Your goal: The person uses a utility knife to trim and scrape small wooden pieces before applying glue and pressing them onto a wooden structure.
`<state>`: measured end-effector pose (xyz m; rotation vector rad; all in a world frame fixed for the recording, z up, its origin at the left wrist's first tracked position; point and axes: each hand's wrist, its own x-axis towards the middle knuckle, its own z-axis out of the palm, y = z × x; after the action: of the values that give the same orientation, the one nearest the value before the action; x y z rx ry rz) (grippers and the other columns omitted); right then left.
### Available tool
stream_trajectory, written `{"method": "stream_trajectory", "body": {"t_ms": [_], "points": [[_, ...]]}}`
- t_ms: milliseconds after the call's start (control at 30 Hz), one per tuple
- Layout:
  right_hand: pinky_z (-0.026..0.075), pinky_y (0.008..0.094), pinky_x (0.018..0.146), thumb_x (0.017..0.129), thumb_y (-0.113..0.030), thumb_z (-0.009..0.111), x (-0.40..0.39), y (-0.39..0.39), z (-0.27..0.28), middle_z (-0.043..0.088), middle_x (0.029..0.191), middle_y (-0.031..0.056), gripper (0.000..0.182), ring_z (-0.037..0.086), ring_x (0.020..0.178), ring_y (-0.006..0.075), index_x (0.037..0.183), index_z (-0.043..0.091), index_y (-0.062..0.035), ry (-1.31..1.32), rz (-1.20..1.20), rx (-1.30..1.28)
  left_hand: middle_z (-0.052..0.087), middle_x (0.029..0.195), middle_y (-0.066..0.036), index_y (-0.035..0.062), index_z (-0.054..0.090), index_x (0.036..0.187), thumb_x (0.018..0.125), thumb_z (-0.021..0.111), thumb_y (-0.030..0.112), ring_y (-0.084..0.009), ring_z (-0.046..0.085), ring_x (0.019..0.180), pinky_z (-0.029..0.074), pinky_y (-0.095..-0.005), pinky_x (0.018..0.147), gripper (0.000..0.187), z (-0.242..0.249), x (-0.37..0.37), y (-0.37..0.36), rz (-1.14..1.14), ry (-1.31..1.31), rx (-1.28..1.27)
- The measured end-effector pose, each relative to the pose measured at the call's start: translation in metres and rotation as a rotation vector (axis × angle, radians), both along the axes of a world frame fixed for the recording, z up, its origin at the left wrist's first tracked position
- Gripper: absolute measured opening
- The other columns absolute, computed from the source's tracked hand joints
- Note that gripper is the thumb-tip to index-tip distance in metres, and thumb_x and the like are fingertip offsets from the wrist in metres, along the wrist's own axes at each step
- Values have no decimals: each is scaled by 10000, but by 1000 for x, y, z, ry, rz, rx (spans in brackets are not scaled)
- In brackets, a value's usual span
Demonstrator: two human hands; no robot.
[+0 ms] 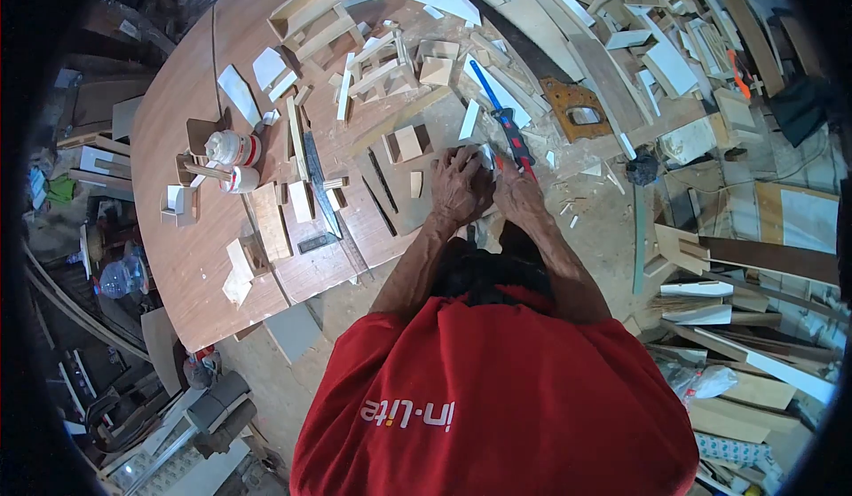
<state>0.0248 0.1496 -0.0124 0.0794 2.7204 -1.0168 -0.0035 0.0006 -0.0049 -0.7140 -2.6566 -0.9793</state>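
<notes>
My left hand [462, 182] is at the table's near edge, its fingers bent and pressed down close together. Right beside it is my right hand [518, 192], with fingers curled toward the left one. A small white piece [486, 152] shows at the fingertips between them; the rest of what they grip is hidden. Just beyond my right hand lies a blue tool with a red and black handle [513, 137], the handle's end close to the knuckles. A small wooden block piece [407, 144] and a short pale offcut [416, 185] lie left of my hands.
A wooden-handled handsaw [575, 110] lies at the back right. Glue tubs [233, 148] stand on the table [177, 265] at left, near a metal square [318, 243]. Small wooden frames [382, 70] and offcuts cover the back. Piled wood [728, 318] lines the right side.
</notes>
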Motion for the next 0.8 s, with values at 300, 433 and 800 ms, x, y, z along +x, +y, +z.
{"method": "stream_trajectory", "body": {"t_ms": [300, 433, 800], "points": [[486, 491, 636, 849, -139, 496, 27, 7, -20, 624, 763, 245, 308, 628, 689, 398, 1101, 520, 37, 196, -47, 10, 546, 1112, -55, 69, 621, 1012, 662, 682, 224, -298, 475, 1002, 368, -435, 803, 388, -4, -2, -1, -9, -1, -13], [506, 417, 619, 838, -134, 526, 41, 17, -49, 617, 715, 177, 325, 635, 640, 328, 1105, 526, 53, 324, 57, 177, 546, 1138, -43, 83, 625, 1039, 698, 667, 226, -292, 464, 1027, 358, -447, 823, 373, -8, 0, -2, 10, -27, 0], [490, 300, 591, 831, -130, 581, 8, 11, -8, 593, 657, 42, 132, 611, 597, 195, 874, 530, -16, 336, 513, 1060, 560, 1150, -27, 114, 616, 1058, 714, 671, 249, -284, 455, 1036, 342, -447, 811, 374, -8, 2, 9, 70, -42, -22]]}}
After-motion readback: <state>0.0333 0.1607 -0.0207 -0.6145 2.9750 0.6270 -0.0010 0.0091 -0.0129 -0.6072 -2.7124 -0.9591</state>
